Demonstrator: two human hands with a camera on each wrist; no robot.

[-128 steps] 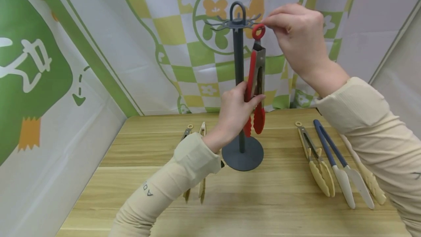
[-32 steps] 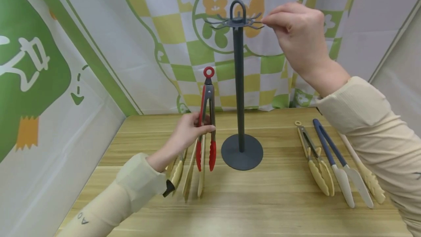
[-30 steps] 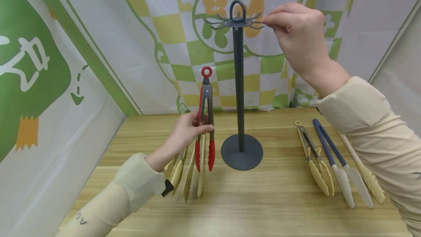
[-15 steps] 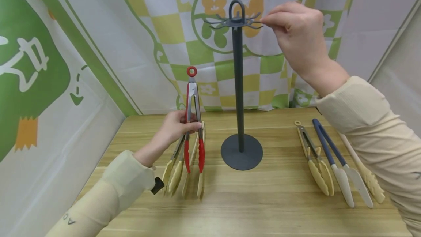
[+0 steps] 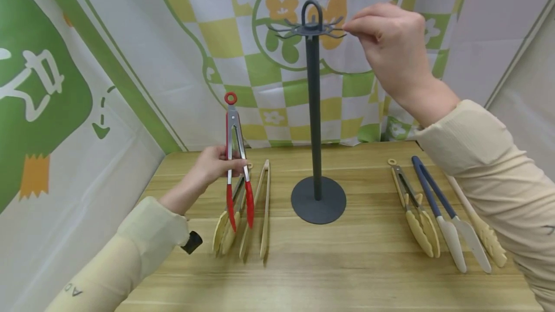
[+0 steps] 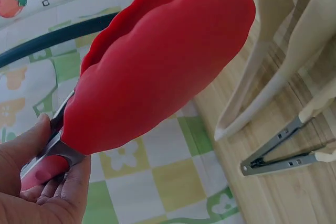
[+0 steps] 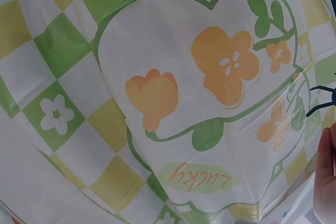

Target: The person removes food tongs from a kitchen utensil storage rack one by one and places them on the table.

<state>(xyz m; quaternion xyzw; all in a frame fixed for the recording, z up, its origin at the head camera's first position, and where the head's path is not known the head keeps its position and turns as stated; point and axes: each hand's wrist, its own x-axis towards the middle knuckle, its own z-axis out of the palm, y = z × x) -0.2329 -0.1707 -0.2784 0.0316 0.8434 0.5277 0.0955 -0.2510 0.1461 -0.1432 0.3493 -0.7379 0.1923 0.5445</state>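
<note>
My left hand (image 5: 217, 163) grips a pair of red-tipped metal tongs (image 5: 233, 124) around the middle of the arms. They stand nearly upright, red ring uppermost, above the left part of the table. In the left wrist view their broad red scalloped heads (image 6: 157, 61) fill the middle. A dark grey rack (image 5: 314, 110) with a round base and several hooks stands at the centre, with nothing hung on it. My right hand (image 5: 396, 52) is raised at its top right, thumb and fingertips pinching the end of a hook. The right wrist view catches only the hand's edge (image 7: 326, 177).
Below the held tongs lie yellow-headed tongs (image 5: 222, 237), with beige tongs (image 5: 265, 206) beside them. Yellow tongs (image 5: 418, 232), navy tongs with pale tips (image 5: 448, 220) and beige tongs (image 5: 487, 235), partly behind my sleeve, lie at right. A printed curtain (image 5: 269, 81) hangs behind the table.
The red tongs were at the rack's right-hand hooks; my left hand has carried them down and left, past the pole. My right hand has stayed at the hook.
</note>
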